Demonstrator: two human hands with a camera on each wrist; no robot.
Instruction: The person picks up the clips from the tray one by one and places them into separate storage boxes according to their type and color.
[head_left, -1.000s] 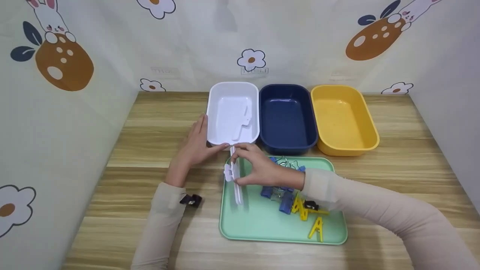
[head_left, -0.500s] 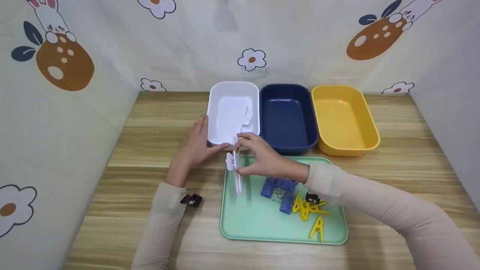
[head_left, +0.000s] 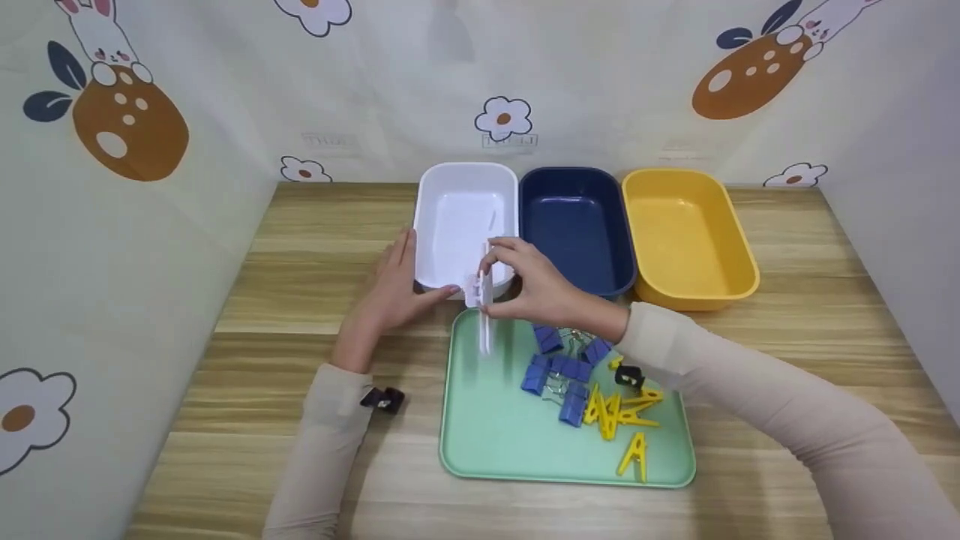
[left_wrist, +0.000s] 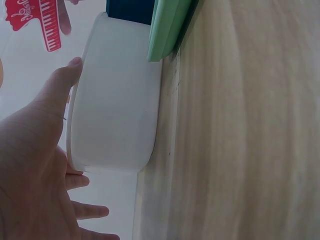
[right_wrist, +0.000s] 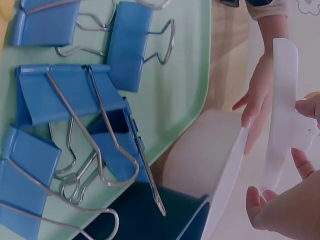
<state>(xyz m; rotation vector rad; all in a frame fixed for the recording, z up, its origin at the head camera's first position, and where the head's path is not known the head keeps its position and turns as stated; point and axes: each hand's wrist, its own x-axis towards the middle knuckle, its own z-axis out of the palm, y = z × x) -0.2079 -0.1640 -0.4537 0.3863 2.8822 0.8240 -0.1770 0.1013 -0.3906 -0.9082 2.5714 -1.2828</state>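
My right hand (head_left: 536, 281) pinches a long-jawed white plastic clip (head_left: 485, 330) between thumb and fingers, over the front rim of the white bin (head_left: 429, 217). In the left wrist view, the clip (left_wrist: 49, 30) shows a red print with piano-key stripes. The right wrist view has its long bar (right_wrist: 282, 110) upright beside the fingers. My left hand (head_left: 386, 292) rests against the white bin's left side, fingers extended, with the thumb along the front rim. Inside that bin, a thin sliver of another white clip (head_left: 493, 220) shows; my right hand and the held clip hide the remainder.
A navy bin (head_left: 574, 247) and a yellow bin (head_left: 690, 247) stand right of the white one. In front, a green tray (head_left: 510, 442) carries several blue binder clips (head_left: 574, 405) and yellow clothespins (head_left: 636, 454). A patterned sheet (head_left: 600, 82) rises behind the bins.
My right hand has carried the clip away from the tray's left part, forward and slightly right, to the white bin's front. More binder clips show on the tray. My left hand stays put.
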